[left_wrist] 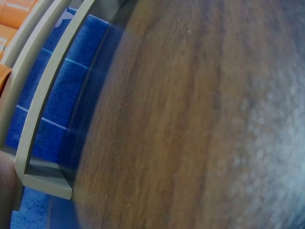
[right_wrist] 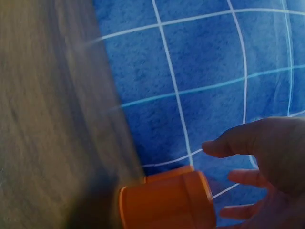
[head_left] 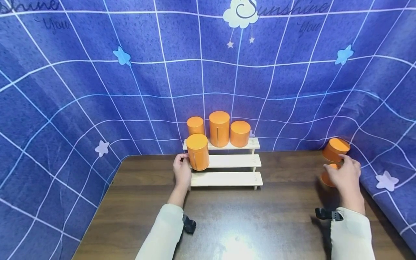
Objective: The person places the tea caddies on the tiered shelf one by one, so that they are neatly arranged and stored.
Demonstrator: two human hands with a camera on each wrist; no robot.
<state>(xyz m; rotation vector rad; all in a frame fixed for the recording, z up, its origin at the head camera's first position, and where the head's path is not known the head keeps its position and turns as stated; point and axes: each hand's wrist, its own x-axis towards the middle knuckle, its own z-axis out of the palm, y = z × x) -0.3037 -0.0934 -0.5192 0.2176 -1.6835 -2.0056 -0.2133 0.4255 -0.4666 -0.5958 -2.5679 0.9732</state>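
At the left end of the middle step of a pale wooden stand (head_left: 227, 178), my left hand (head_left: 182, 171) holds a tall orange canister (head_left: 199, 156) by its left side. The canister is almost upright, and some fingers are hidden. In the left wrist view only a bit of that hand (left_wrist: 5, 183) shows, beside the stand's end. At the far right my right hand (head_left: 348, 175) reaches over a small orange canister (head_left: 327, 178), thumb and fingers spread. The right wrist view shows a gap between this hand (right_wrist: 276, 162) and the nearer canister (right_wrist: 164, 205).
Three orange canisters stand on the top step: a small one (head_left: 195, 124), a tall one (head_left: 219, 130) and a short wide one (head_left: 240, 134). Another orange canister (head_left: 334, 150) is behind the right hand. Blue gridded cloth (head_left: 260, 83) hangs around the brown wooden table (head_left: 276, 209).
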